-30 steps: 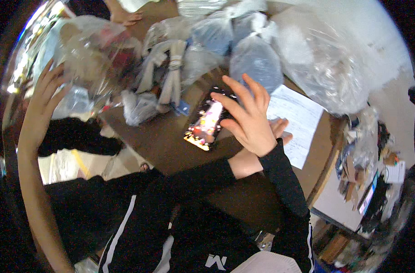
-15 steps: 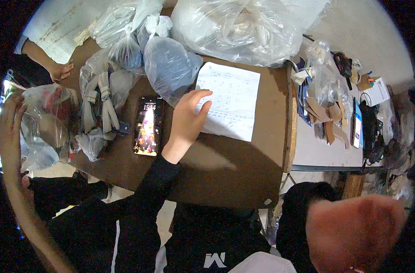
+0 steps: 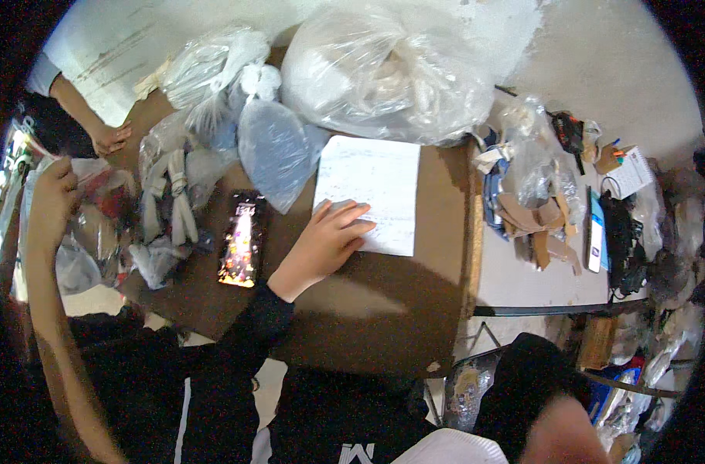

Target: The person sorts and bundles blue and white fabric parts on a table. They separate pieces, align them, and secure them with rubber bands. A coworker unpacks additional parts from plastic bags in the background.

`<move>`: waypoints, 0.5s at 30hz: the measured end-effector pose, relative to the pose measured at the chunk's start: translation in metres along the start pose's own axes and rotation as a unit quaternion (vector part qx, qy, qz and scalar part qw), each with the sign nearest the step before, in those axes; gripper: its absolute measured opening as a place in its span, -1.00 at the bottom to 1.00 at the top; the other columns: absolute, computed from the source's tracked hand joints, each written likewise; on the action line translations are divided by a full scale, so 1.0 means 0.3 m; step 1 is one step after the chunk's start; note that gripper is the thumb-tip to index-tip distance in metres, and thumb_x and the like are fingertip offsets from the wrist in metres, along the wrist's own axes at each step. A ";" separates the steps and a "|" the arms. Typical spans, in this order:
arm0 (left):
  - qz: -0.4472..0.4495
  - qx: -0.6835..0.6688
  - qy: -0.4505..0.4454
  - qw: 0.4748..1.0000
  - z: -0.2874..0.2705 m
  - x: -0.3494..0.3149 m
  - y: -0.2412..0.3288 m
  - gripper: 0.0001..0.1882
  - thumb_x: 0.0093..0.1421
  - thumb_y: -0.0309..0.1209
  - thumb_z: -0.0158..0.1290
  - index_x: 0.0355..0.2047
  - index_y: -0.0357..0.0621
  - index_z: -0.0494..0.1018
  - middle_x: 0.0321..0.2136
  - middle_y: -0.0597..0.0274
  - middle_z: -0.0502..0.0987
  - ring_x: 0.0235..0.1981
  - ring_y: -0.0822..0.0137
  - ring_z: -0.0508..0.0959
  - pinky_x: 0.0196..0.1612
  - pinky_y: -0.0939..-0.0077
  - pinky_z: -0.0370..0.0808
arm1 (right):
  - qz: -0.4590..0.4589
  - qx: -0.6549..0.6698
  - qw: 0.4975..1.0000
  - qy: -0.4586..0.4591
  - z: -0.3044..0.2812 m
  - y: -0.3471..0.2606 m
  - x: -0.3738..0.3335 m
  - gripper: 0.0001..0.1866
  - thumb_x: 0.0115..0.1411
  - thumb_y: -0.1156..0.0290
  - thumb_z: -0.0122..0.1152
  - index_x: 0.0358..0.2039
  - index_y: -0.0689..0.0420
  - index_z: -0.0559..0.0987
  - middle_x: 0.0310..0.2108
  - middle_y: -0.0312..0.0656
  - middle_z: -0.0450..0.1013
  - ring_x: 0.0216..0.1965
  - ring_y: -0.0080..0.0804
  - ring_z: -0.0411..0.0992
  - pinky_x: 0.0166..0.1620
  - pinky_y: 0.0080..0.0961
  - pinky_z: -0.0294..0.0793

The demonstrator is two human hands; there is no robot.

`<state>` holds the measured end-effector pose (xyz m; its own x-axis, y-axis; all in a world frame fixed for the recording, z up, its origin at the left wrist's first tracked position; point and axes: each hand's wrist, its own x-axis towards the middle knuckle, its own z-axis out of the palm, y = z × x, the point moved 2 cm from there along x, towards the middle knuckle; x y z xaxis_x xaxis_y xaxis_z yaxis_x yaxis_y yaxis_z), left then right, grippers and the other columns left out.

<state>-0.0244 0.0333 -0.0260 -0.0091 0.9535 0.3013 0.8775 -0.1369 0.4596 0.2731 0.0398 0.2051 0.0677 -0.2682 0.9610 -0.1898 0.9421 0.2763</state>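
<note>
My left hand (image 3: 329,243), in a black sleeve, lies palm down over the lower left part of a white sheet of paper (image 3: 372,174) covered in faint handwriting. Its fingers are stretched out, and I see nothing held in it. To the left of that hand a phone (image 3: 241,240) lies on the brown table with its screen lit. My right hand (image 3: 565,437) shows at the lower right, close and blurred; its fingers cannot be made out.
Tied plastic bags (image 3: 279,147) and a large clear bag (image 3: 383,77) line the far side. Another person's hand (image 3: 111,139) rests at the far left; a raised bare arm (image 3: 47,294) is nearer. A side table (image 3: 515,286) holds cardboard pieces, a second phone (image 3: 595,240) and cables.
My left hand has come down from above the paper's left edge onto its lower part, fingers now flatter. My right hand has dropped toward the lower edge. The whole view has shifted slightly.
</note>
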 end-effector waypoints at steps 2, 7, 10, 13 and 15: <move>-0.006 -0.002 0.009 1.000 0.024 0.007 0.003 -0.63 0.12 -0.45 0.12 -0.02 0.03 0.47 0.14 0.22 0.38 0.21 0.14 0.31 0.24 -0.05 0.15 | 0.020 -0.006 0.997 -0.077 0.011 0.022 -0.070 -0.54 0.12 0.37 0.26 0.03 0.18 0.45 0.02 -0.06 0.38 0.08 -0.14 0.31 0.12 -0.19 0.29; -0.030 -0.012 0.064 0.997 -0.050 -0.006 0.025 -0.65 0.14 -0.48 0.08 -0.02 -0.05 0.47 0.06 0.19 0.43 0.14 0.11 0.38 0.24 0.04 0.18 | 0.146 -0.106 0.938 -0.295 0.051 0.192 -0.396 -0.44 0.01 0.36 0.36 0.04 0.19 0.42 0.02 -0.01 0.35 0.07 -0.03 0.28 0.08 -0.15 0.29; -0.033 -0.028 0.092 0.995 -0.060 0.024 0.052 -0.75 0.17 -0.48 0.05 -0.12 -0.14 0.51 -0.01 0.18 0.48 0.09 0.12 0.41 0.21 0.09 0.23 | 0.267 -0.252 0.860 -0.355 0.078 0.412 -0.632 -0.37 -0.05 0.35 0.43 0.05 0.19 0.41 0.01 0.02 0.33 0.06 0.03 0.27 0.05 -0.13 0.29; -0.029 -0.032 0.115 0.992 -0.074 0.029 0.051 -0.79 0.16 -0.49 0.06 -0.17 -0.16 0.53 -0.08 0.19 0.52 0.01 0.12 0.46 0.17 0.14 0.27 | 0.412 -0.298 0.776 -0.374 0.103 0.544 -0.783 -0.18 -0.02 0.34 0.41 0.25 0.05 0.23 0.19 0.11 0.14 0.13 0.15 0.19 0.14 -0.15 0.25; -0.019 -0.039 0.120 0.992 -0.069 0.031 0.046 -0.80 0.15 -0.50 0.07 -0.19 -0.17 0.54 -0.10 0.20 0.52 -0.02 0.12 0.46 0.13 0.17 0.29 | 0.385 -0.324 0.754 -0.422 0.110 0.579 -0.813 -0.26 0.03 0.36 0.35 0.24 -0.03 0.27 0.18 0.11 0.19 0.12 0.15 0.21 0.11 -0.19 0.30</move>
<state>-0.0223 0.0347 0.0005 -0.1633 0.8682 0.4687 0.8349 -0.1315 0.5345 0.1912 0.2621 0.0192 -0.5174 0.6334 0.5755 0.6822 0.7113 -0.1696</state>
